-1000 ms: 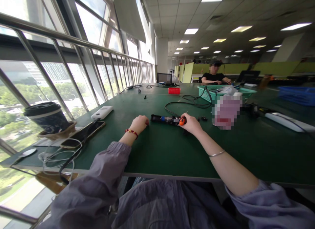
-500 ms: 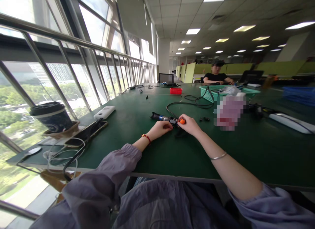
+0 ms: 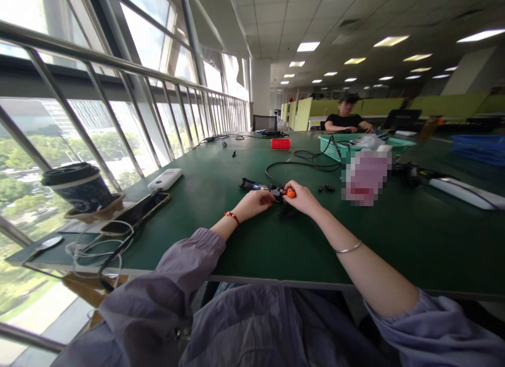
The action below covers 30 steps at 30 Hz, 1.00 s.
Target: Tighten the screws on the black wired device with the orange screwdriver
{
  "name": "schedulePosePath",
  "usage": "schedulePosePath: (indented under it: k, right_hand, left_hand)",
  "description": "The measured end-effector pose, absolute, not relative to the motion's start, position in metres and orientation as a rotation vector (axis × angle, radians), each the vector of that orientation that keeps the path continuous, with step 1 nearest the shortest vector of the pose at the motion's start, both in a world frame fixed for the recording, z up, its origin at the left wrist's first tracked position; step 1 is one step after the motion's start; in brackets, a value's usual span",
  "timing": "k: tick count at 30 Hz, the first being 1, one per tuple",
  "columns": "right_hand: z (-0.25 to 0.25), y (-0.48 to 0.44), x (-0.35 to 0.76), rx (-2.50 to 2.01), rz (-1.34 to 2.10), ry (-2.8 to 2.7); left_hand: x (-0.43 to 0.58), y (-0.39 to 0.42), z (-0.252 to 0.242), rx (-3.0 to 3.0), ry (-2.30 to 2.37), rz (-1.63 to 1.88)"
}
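Compared with a second ago, the left hand (image 3: pixel 254 204) is farther right, at the middle of the black device (image 3: pixel 252 185) instead of beside its left end. Its fingers touch the device, but I cannot tell whether they pinch it. The right hand (image 3: pixel 303 200) pinches the device's right end by the orange knob (image 3: pixel 291 193), low over the green worktop (image 3: pixel 252 251). Behind it curves a black cable (image 3: pixel 275 165).

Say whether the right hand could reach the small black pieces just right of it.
Probably yes: nothing visible stands between the right hand and the small black pieces, though it may first need to release the black device.
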State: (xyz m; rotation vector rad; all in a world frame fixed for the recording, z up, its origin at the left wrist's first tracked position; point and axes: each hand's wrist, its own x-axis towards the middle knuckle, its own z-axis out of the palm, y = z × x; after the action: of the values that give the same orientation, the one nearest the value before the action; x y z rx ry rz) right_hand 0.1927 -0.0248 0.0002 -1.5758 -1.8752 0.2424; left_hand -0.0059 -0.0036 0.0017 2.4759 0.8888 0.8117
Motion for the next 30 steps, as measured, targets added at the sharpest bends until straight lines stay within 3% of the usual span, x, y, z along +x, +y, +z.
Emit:
schedulePosePath:
  k: [5,12,22,30]
  right_hand:
    - [0.002,-0.026,0.192,-1.58,0.274,-1.888]
    - [0.004,-0.028,0.192,-1.584,0.274,-1.88]
    - [0.004,-0.029,0.191,-1.597,0.262,-1.885]
    - [0.005,-0.03,0.192,-1.581,0.274,-1.893]
  left_hand:
    - [-0.007,-0.001,0.0,2.346,0.894,0.89]
    - [0.012,0.009,0.005,2.041,1.107,1.429]
    - [0.014,0.014,0.0,2.307,1.097,1.347]
    - [0.004,0.009,0.011,2.702,1.182,1.002]
